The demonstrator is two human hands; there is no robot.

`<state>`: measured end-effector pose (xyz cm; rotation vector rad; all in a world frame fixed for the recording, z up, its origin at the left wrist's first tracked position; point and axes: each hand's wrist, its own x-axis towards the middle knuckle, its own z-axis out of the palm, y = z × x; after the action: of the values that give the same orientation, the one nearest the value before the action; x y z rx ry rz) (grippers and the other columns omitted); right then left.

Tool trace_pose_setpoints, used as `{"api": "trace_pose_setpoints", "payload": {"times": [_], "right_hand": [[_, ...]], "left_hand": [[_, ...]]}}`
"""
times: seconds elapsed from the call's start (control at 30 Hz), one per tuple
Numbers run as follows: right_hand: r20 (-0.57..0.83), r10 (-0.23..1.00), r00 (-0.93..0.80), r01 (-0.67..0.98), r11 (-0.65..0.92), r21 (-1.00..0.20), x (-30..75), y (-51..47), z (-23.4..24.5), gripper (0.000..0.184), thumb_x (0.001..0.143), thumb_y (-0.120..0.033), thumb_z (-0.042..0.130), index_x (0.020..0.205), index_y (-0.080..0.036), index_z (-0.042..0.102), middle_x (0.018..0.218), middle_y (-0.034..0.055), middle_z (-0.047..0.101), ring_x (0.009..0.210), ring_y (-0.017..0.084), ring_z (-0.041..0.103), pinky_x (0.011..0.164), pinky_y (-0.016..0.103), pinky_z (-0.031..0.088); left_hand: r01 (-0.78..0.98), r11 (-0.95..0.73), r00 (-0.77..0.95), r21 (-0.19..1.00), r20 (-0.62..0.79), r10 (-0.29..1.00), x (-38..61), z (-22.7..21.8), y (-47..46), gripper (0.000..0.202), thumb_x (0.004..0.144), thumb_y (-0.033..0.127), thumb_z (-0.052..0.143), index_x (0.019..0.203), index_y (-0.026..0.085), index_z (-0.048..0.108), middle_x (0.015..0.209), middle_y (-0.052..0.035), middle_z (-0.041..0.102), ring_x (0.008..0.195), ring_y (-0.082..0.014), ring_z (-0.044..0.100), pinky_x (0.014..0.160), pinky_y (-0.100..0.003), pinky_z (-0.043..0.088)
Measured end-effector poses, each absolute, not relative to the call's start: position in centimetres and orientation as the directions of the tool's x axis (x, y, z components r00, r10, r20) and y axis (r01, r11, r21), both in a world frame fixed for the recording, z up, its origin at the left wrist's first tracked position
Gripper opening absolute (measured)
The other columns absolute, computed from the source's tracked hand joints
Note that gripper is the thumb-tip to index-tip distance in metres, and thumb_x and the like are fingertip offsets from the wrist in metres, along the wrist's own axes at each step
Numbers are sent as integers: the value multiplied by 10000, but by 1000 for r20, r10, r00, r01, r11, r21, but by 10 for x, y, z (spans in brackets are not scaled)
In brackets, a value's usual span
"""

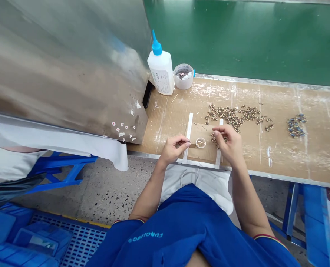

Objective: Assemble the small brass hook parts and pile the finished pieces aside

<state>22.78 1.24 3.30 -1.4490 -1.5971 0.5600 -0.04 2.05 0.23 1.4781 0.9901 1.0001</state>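
My left hand (174, 149) is in a pinch at the left of a small round clear dish (201, 142), its fingertips closed on a tiny dark piece too small to name. A thin stick (200, 142) appears to lie across the dish. To the right of the dish is my right hand (229, 142), thumb and forefinger together; whatever they hold is too small to make out. Under and beside that hand lie small brass-coloured metal parts (213, 138), partly hidden by the fingers. A larger heap of the same parts (231, 115) spreads behind it.
A white bottle with a blue nozzle (161, 74) and a tape roll (184, 83) with scraps inside stand at the back left. Blue-marked parts (296, 126) lie far right. A metal cabinet (98, 74) borders the left; a green surface (251, 37) runs behind.
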Motion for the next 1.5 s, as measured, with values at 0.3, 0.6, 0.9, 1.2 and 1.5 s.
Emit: {"api": "trace_pose_setpoints", "payload": {"times": [0.3,0.6,0.9,1.2,1.5], "right_hand": [[165,983,-86,754,173,-634,244,70,21,64,871,-226,641,862,-215,703,814,45,683,734,209,608,758,358,482],[-64,991,-115,940,88,-328,220,87,39,64,886,-233,662,906,-174,677,910,115,734,871,277,654,794,354,461],[-269,963,-22,1000,26,9,193,85,76,317,924,-49,455,1092,-43,724,1114,266,725,1060,345,685,864,382,482],[-194,981,22,996,-4,93,197,70,74,398,936,17,315,1121,32,667,1123,321,682,1087,342,670,823,346,483],[-171,985,6,998,4,63,218,74,69,329,950,-83,399,1117,17,665,1114,311,692,1022,353,673,818,372,483]], "left_hand": [[8,-65,287,998,60,956,1,-4,20,292,834,439,733,823,149,696,767,-28,678,697,-128,617,656,-238,487],[10,-47,272,999,43,961,1,-2,18,316,812,462,740,817,149,702,775,-33,685,719,-141,620,674,-250,490],[37,-65,276,997,52,960,1,3,14,272,812,413,718,804,144,681,754,-22,663,686,-124,585,661,-244,468],[178,-204,363,963,129,923,4,5,11,229,857,363,649,792,145,671,703,-8,621,583,-97,486,558,-221,390],[241,-333,487,912,183,854,6,10,6,153,889,286,578,813,157,610,726,-4,609,628,-105,514,598,-221,389]]}}
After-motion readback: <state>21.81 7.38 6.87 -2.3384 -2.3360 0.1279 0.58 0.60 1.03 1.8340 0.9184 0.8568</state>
